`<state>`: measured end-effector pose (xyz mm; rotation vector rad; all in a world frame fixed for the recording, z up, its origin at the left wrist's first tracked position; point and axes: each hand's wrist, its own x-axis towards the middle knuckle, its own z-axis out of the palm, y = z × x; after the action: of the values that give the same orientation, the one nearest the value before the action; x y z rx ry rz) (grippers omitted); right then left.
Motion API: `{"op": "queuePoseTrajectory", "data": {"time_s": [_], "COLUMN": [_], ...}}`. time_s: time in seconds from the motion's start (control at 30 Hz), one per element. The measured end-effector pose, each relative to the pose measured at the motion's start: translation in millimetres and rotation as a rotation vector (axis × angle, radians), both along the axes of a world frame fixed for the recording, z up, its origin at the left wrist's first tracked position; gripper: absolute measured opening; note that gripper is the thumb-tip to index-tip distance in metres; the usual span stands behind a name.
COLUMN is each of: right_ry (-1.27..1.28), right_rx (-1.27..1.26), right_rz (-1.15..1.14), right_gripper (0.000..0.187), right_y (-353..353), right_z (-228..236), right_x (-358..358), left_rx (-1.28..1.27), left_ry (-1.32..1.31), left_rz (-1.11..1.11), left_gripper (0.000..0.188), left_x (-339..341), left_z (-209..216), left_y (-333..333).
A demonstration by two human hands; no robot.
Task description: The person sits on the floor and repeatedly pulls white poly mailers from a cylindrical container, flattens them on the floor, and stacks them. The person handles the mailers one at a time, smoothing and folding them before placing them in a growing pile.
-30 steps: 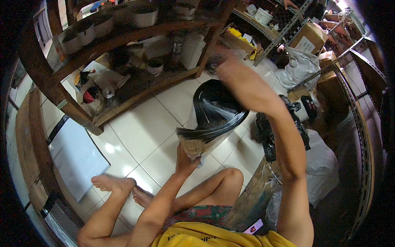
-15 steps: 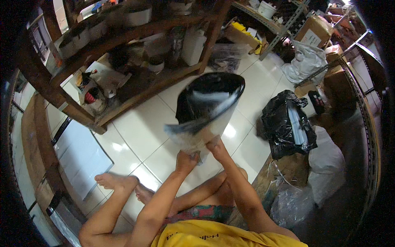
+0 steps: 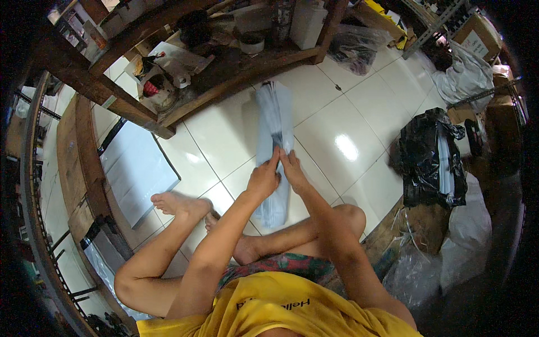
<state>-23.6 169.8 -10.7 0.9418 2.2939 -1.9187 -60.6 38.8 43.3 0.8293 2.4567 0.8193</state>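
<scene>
A stack of pale blue-white plastic sheets or bags (image 3: 273, 208), folded into a long narrow strip, lies lengthwise before me on the tile floor. Its far end fans into several layers, and a darker inner patch shows at the middle. My left hand (image 3: 264, 177) is closed on the strip's left side, one finger stretched along the fold. Beside it, my right hand (image 3: 293, 169) presses the right side, its fingers close together. The fingertips of both hands nearly meet at the middle; their undersides are hidden.
A flat stack of white sheets with dark edges (image 3: 137, 168) lies left of my foot. A wooden shelf (image 3: 241, 76) stands ahead, holding containers and loose items. At right are a black plastic bag (image 3: 418, 160) with pale sheets inside and crumpled clear plastic (image 3: 412, 275).
The raised plastic stack, its black inside showing, has come down to the floor and is now folded into a narrow strip. My hands have moved from its lower end to its middle.
</scene>
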Motion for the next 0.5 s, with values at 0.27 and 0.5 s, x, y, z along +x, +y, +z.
{"op": "queuePoseTrajectory", "data": {"time_s": [0.27,0.5], "right_ry": [-0.034,-0.115], "right_rx": [-0.251,-0.091], "right_rz": [-0.022,-0.122], "right_gripper": [0.065,0.04], "right_y": [45.4,91.9], "right_z": [13.6,-34.9], "right_x": [20.5,43.0], "left_rx": [-0.191,-0.25], "left_ry": [-0.091,0.234], "left_rz": [-0.193,-0.165], "left_gripper": [0.065,0.053], "left_x": [18.5,32.3], "left_z": [-9.2,-45.3], "left_y": [27.3,40.7]}}
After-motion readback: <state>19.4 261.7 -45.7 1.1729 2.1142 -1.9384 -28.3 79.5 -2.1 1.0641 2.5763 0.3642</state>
